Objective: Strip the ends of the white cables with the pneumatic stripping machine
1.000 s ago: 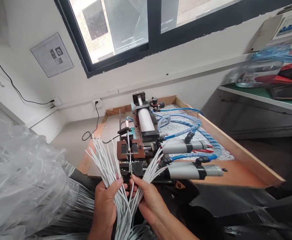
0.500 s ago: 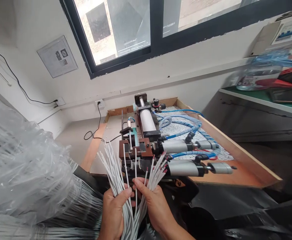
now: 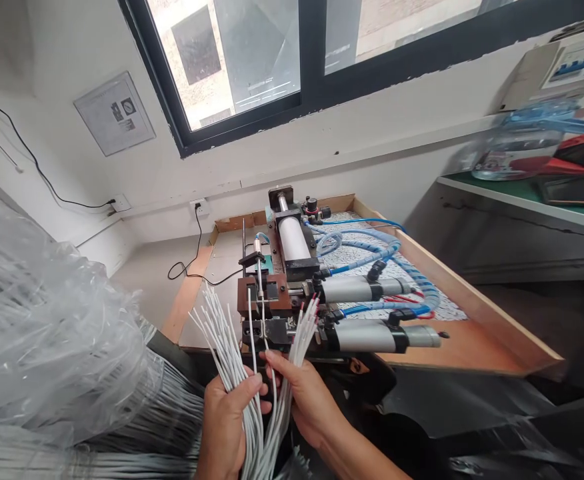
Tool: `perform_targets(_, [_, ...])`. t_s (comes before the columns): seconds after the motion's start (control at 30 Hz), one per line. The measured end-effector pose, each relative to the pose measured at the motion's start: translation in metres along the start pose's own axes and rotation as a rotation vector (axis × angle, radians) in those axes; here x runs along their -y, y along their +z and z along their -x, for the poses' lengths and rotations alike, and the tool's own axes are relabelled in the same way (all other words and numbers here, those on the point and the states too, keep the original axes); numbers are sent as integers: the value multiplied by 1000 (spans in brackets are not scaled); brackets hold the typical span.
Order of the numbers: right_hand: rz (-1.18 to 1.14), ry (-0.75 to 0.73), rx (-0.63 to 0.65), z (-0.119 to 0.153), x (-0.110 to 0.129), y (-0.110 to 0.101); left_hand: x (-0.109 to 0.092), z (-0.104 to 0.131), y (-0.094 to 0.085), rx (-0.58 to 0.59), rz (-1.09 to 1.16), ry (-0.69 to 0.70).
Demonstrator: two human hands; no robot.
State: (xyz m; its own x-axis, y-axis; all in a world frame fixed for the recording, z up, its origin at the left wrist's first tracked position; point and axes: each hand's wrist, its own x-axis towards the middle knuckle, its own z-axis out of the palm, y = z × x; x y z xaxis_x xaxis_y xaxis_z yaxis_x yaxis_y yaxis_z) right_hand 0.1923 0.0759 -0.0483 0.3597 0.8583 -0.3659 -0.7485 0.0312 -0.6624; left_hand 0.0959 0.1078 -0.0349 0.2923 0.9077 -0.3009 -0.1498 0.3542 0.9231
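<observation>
My left hand (image 3: 232,407) is closed round a bundle of white cables (image 3: 221,340), their plain ends fanned upward. My right hand (image 3: 302,393) is closed on a second bunch of white cables (image 3: 302,333), whose tips show red. Between its thumb and forefinger a single white cable (image 3: 263,320) runs up into the jaws of a pneumatic machine (image 3: 265,298). Another lone cable (image 3: 251,327) stands up beside it from the left hand. Both bunches come together below my hands. Palms and some fingers are hidden by the cables.
The machine, with silver cylinders (image 3: 365,335) and blue air hoses (image 3: 387,250), sits in a wooden-edged tray (image 3: 472,347). Plastic-wrapped cable bundles (image 3: 72,347) are piled at left. A green shelf (image 3: 502,193) holding a plastic jar (image 3: 517,150) juts out at right.
The machine's jaws have closed together round the single cable, and the side cylinders' rods have shifted left. My right hand and its red-tipped bunch have moved slightly left.
</observation>
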Motion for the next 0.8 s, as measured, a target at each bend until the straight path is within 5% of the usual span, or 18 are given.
perform_targets(0.1, [9,100,121,3,0,4,1,3,0,65,-1,-22])
perform_targets(0.23, [63,-3,59,9,-8,1,2,6,-2,129,3,-36])
perform_targets(0.4, [97,-155,-31,8,-16,-9,3,6,-7,67,37,-57])
perform_targets(0.63, [80,-117,-54,2,-14,-11,3,2,-10,36,84,-125])
perform_targets(0.8, [39,-62,24,3,-11,-9,4,3,-10,45,57,-40])
